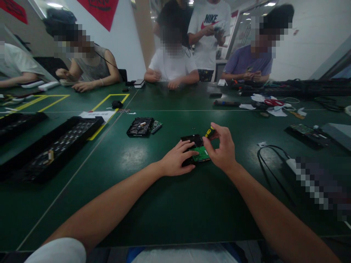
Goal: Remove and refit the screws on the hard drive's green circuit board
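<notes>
A black hard drive (pixel 192 139) with a green circuit board (pixel 201 154) on its upper face lies on the table in front of me. My left hand (pixel 178 159) rests on its left side, fingers stretched out and spread over the drive and board. Above the drive's right side, my right hand (pixel 222 149) is closed around the yellow and black handle of a screwdriver (pixel 210 132). The screwdriver's tip cannot be made out. Tiny screws (pixel 193 128) appear to lie just beyond the drive.
Another black drive (pixel 139 127) and a loose circuit board (pixel 157 126) lie to the left. Long black trays (pixel 55 149) stand farther left. On the right are a cable (pixel 259 153), a black device (pixel 307 135) and a grey box (pixel 338 133). Several people sit or stand across the table.
</notes>
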Motion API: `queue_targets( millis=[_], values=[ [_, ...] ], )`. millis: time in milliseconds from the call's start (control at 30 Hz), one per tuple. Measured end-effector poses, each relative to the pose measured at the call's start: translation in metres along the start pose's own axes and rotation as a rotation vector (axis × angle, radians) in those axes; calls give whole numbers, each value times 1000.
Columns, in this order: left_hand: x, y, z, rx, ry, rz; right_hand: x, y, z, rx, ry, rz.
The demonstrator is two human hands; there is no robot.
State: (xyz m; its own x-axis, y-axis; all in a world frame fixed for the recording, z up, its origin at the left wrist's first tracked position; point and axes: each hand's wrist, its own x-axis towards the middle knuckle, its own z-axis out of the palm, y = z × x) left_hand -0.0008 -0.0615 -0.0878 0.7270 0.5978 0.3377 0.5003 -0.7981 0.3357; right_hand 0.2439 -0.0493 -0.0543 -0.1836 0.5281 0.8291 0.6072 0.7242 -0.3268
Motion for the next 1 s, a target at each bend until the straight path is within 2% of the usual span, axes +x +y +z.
queue_targets(
  millis=[200, 367, 533, 667, 800, 1000],
  values=[
    [-1, 1, 1, 5, 1, 23, -3, 4, 2, 66, -16, 49],
    [-1, 1, 0, 45, -17, 33, -3, 4, 1, -47, 27, 58],
    [-1, 4, -1, 90, -39, 41, 0, 0, -6, -20, -42, 23],
    [-1, 5, -1, 90, -24, 29, -1, -3, -5, 57, -107, 55],
    [-1, 4, 1, 77, -17, 9, -5, -1, 3, 85, -57, 87],
    [-1, 3, 1, 58, -19, 3, -6, 4, 6, -2, -29, 47]
  ],
)
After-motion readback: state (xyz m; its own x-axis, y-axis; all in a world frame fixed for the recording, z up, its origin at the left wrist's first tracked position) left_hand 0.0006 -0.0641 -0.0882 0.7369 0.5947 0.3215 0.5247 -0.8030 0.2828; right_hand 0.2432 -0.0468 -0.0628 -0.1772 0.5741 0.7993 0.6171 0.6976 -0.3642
